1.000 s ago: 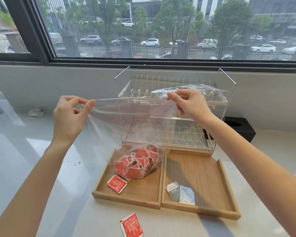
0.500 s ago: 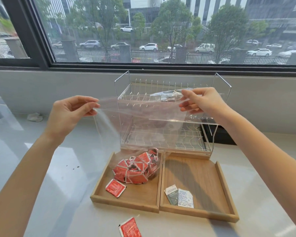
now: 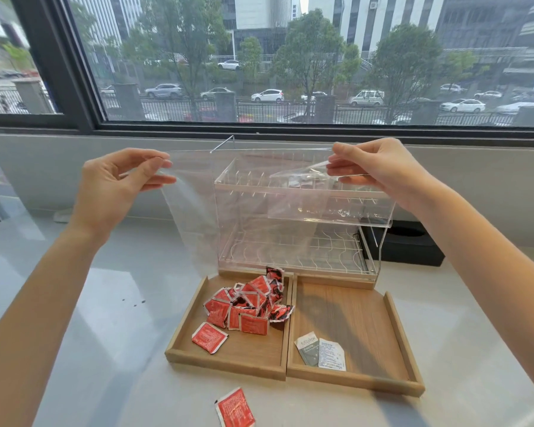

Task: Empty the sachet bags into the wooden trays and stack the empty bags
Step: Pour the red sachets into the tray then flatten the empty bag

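Note:
I hold a clear plastic bag (image 3: 195, 211) stretched between my left hand (image 3: 121, 186) and my right hand (image 3: 373, 171), each pinching an upper corner. The bag hangs empty above the trays. A heap of red sachets (image 3: 250, 306) lies loose in the left wooden tray (image 3: 225, 365). The right wooden tray (image 3: 367, 322) holds two pale sachets (image 3: 321, 351) near its front. One red sachet (image 3: 235, 408) lies on the counter in front of the trays. Another clear bag (image 3: 302, 180) with contents rests on the top shelf of the acrylic rack (image 3: 302, 229).
The clear acrylic rack stands right behind the trays. A black box (image 3: 404, 245) sits to its right against the wall. A window sill and wall run along the back. A small crumpled thing (image 3: 60, 215) lies far left.
Both hands lifted the bag higher. The red sachets dropped out of it and now lie uncovered in the left tray.

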Action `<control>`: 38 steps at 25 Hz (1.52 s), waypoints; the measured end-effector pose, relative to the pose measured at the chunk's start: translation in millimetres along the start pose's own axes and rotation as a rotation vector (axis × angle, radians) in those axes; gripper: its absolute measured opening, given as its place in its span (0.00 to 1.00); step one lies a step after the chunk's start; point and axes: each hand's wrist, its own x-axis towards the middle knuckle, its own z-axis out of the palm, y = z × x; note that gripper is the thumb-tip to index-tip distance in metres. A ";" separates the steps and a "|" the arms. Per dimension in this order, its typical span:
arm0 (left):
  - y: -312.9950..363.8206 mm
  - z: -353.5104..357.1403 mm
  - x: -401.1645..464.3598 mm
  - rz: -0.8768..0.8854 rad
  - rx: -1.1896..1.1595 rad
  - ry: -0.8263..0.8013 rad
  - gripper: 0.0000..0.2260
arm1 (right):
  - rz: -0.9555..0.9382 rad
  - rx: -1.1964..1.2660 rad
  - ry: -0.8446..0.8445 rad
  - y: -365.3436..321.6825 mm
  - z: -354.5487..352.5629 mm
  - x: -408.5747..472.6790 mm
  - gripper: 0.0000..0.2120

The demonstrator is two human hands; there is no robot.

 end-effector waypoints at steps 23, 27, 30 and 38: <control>-98.6 68.3 -204.8 -0.680 0.133 -0.260 0.19 | 0.476 0.023 0.102 196.0 -4.0 -177.8 0.09; -111.4 73.4 -230.4 -0.890 0.175 -0.300 0.22 | 0.608 -0.062 0.011 218.7 2.8 -191.0 0.09; -116.1 73.1 -232.5 -0.893 0.268 -0.296 0.19 | 0.621 -0.162 -0.004 222.8 3.8 -189.9 0.06; -134.8 81.1 -197.3 -0.877 0.382 -0.218 0.14 | 0.601 -0.370 0.050 235.4 -5.1 -145.6 0.11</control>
